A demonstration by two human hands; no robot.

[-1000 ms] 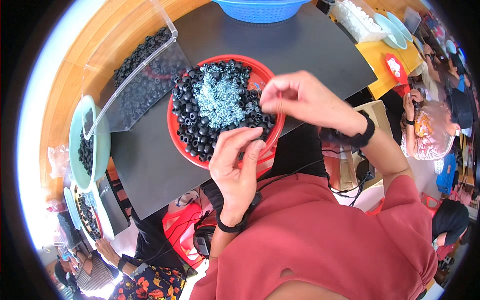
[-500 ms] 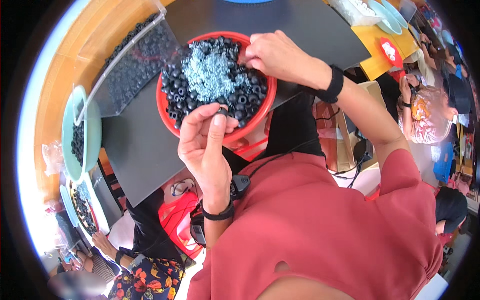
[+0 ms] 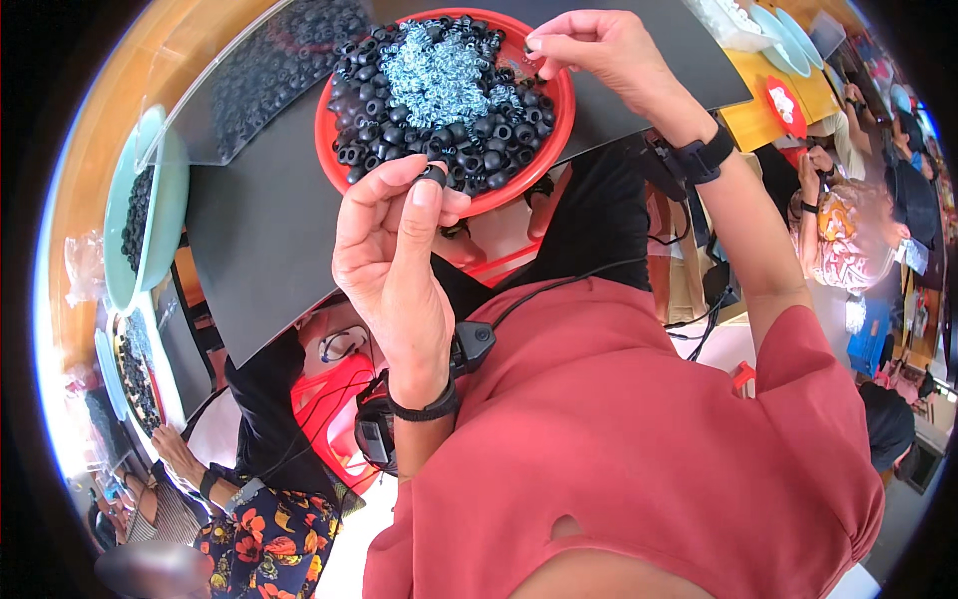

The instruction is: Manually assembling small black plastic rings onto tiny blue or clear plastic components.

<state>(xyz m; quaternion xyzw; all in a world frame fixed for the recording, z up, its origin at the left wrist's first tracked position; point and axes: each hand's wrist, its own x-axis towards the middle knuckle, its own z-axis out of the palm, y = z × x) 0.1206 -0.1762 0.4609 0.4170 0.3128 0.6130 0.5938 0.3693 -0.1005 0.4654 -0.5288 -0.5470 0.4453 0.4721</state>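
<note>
Left hand (image 3: 397,265): thumb and fingers pinching one black bead (image 3: 433,174), at near edge of red tray (image 3: 565,112)
Right hand (image 3: 617,62): fingertips pinched on dark bit (image 3: 529,48), too small to identify
Red tray: on dark table (image 3: 249,260), full of loose beads (image 3: 369,110)
Springs (image 3: 434,80): silvery-blue, heaped on loose beads
Basin (image 3: 172,190): pale green, left side

muted red short-sleeved top (image 3: 619,419) | two black wristbands (image 3: 704,160) | black trousers (image 3: 597,215)
</note>
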